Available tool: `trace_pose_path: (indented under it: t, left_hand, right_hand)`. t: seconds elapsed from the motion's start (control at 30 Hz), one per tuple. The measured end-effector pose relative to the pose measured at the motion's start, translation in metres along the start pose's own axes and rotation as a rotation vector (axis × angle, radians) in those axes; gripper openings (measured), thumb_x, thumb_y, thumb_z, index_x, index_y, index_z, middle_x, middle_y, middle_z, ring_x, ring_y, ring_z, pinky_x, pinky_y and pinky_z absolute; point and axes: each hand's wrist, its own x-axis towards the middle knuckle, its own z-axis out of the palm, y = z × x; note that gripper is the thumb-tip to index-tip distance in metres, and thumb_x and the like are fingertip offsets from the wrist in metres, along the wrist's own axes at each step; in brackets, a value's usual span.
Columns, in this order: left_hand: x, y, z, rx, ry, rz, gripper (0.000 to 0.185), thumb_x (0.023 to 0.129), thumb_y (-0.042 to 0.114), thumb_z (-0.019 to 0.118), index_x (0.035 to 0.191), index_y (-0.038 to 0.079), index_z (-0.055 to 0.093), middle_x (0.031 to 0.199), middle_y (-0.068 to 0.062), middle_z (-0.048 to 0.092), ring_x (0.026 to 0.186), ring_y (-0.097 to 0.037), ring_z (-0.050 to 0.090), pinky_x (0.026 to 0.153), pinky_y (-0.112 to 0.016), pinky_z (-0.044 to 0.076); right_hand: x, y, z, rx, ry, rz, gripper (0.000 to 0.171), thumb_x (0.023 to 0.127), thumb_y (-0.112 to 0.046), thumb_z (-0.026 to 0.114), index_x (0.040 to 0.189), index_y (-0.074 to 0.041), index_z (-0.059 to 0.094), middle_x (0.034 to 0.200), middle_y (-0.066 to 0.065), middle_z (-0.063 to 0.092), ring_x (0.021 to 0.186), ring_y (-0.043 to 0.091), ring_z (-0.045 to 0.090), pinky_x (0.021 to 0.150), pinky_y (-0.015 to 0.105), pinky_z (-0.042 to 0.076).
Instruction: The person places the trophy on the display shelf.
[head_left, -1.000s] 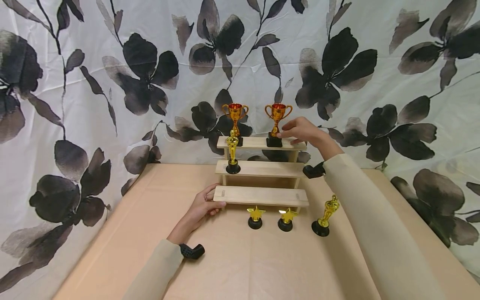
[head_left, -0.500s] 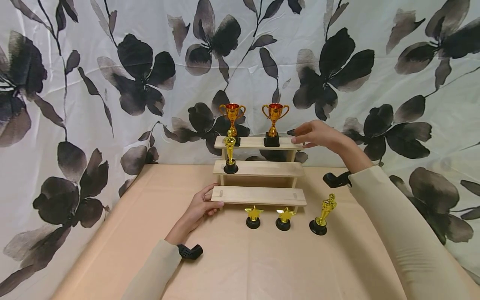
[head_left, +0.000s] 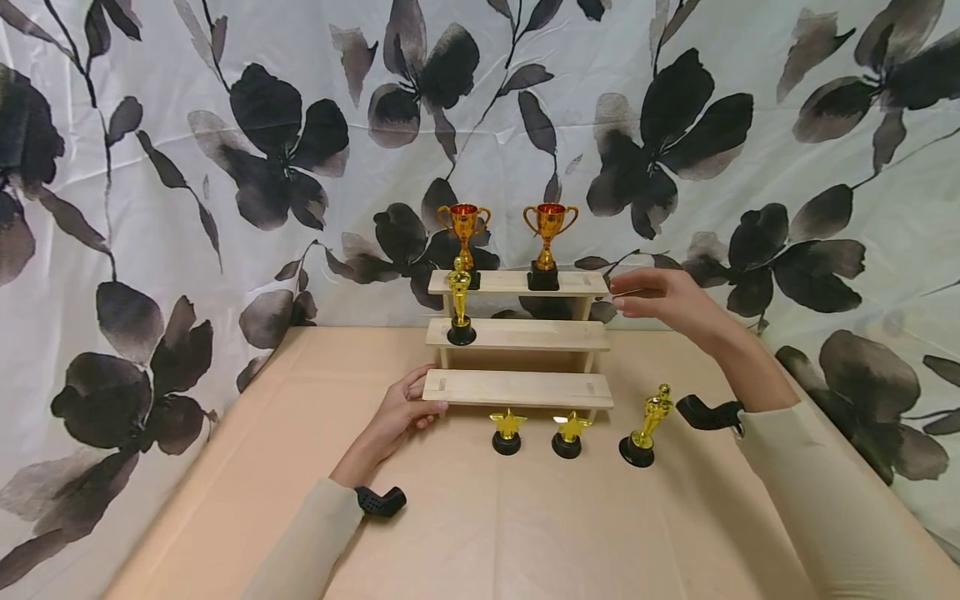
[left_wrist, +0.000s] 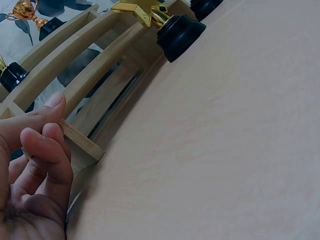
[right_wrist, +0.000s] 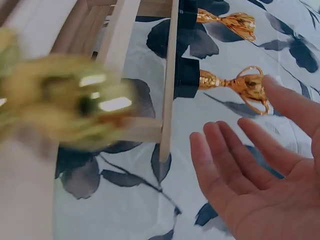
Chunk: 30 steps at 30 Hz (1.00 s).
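Note:
A three-step wooden display stand [head_left: 517,389] stands on the table. My left hand [head_left: 396,421] holds the left end of its lowest step, thumb at the front edge and the other fingers curled. Beside the right end of the top step, my right hand [head_left: 667,304] is in the air with nothing in its fingers. Two gold trophy cups with black bases, a left cup [head_left: 463,223] and a right cup [head_left: 550,225], stand upright on the top step. A golden figure statuette [head_left: 459,292] occupies the left of the middle step.
Two star trophies, one left [head_left: 507,429] and one right [head_left: 570,433], stand on the table before the stand. Another figure statuette [head_left: 651,421] is to their right, close under the right forearm. A floral cloth [head_left: 300,192] hangs behind the stand.
My right hand has moved away from the right cup's base, rightward and slightly down past the top step's end. The cup stays standing. My left hand keeps its hold on the stand.

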Motion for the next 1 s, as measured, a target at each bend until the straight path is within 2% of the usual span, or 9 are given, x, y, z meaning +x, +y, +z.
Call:
trace_pose_path:
  t: [0.1, 0.2, 0.27, 0.47, 0.63, 0.77, 1.0]
  left_hand:
    - [0.001, 0.0, 0.001, 0.002, 0.0, 0.001, 0.087, 0.089, -0.002, 0.077, 0.161, 0.01, 0.03, 0.108, -0.003, 0.074, 0.065, -0.007, 0.056, 0.053, -0.016, 0.045]
    - [0.001, 0.0, 0.001, 0.01, -0.001, 0.001, 0.087, 0.089, -0.001, 0.077, 0.161, 0.011, 0.031, 0.109, -0.003, 0.074, 0.065, -0.008, 0.055, 0.053, -0.016, 0.045]
    - [0.002, 0.001, 0.001, 0.015, 0.004, 0.0, 0.086, 0.089, -0.001, 0.077, 0.161, 0.012, 0.032, 0.107, -0.003, 0.074, 0.065, -0.008, 0.055, 0.053, -0.016, 0.044]
    - [0.0, 0.002, 0.002, 0.019, 0.01, 0.004, 0.087, 0.089, -0.002, 0.077, 0.162, 0.011, 0.03, 0.104, -0.002, 0.074, 0.064, -0.008, 0.055, 0.053, -0.017, 0.044]
    - [0.0, 0.001, 0.001, 0.011, 0.013, 0.009, 0.088, 0.089, -0.003, 0.077, 0.162, 0.009, 0.029, 0.102, -0.002, 0.074, 0.062, -0.007, 0.055, 0.052, -0.017, 0.044]
    - [0.0, 0.0, 0.001, 0.005, 0.01, 0.008, 0.088, 0.089, -0.003, 0.076, 0.162, 0.009, 0.029, 0.102, -0.003, 0.074, 0.062, -0.007, 0.055, 0.052, -0.016, 0.044]
    - [0.0, 0.0, 0.001, -0.006, 0.001, 0.003, 0.09, 0.089, -0.003, 0.077, 0.163, 0.008, 0.026, 0.103, -0.001, 0.074, 0.063, -0.007, 0.056, 0.053, -0.016, 0.045]
  right_hand:
    - [-0.017, 0.013, 0.001, 0.051, 0.043, -0.026, 0.054, 0.103, -0.033, 0.065, 0.147, -0.004, 0.053, 0.14, 0.008, 0.063, 0.107, -0.005, 0.066, 0.091, 0.014, 0.054]
    - [-0.032, 0.029, 0.004, 0.111, 0.082, -0.082, 0.048, 0.105, -0.028, 0.062, 0.145, -0.002, 0.055, 0.131, -0.006, 0.067, 0.111, -0.003, 0.066, 0.091, 0.015, 0.055]
    - [-0.04, 0.04, 0.007, 0.163, 0.094, -0.121, 0.043, 0.106, -0.024, 0.059, 0.143, -0.001, 0.057, 0.128, -0.01, 0.068, 0.113, -0.002, 0.066, 0.091, 0.017, 0.057]
    - [-0.061, 0.068, 0.017, 0.251, 0.09, -0.168, 0.036, 0.105, -0.01, 0.059, 0.14, 0.001, 0.058, 0.13, -0.004, 0.069, 0.116, 0.004, 0.068, 0.092, 0.021, 0.058]
    - [-0.072, 0.085, 0.021, 0.32, -0.055, -0.231, 0.043, 0.101, 0.005, 0.057, 0.144, 0.002, 0.053, 0.137, -0.003, 0.066, 0.122, 0.009, 0.066, 0.095, 0.023, 0.058]
    - [-0.078, 0.097, 0.024, 0.274, -0.146, -0.22, 0.049, 0.099, 0.005, 0.061, 0.146, 0.004, 0.05, 0.14, -0.002, 0.065, 0.125, 0.01, 0.065, 0.094, 0.025, 0.058]
    - [-0.086, 0.112, 0.032, 0.225, -0.187, -0.162, 0.05, 0.095, -0.001, 0.069, 0.144, 0.0, 0.054, 0.139, 0.016, 0.064, 0.123, 0.013, 0.065, 0.092, 0.027, 0.059]
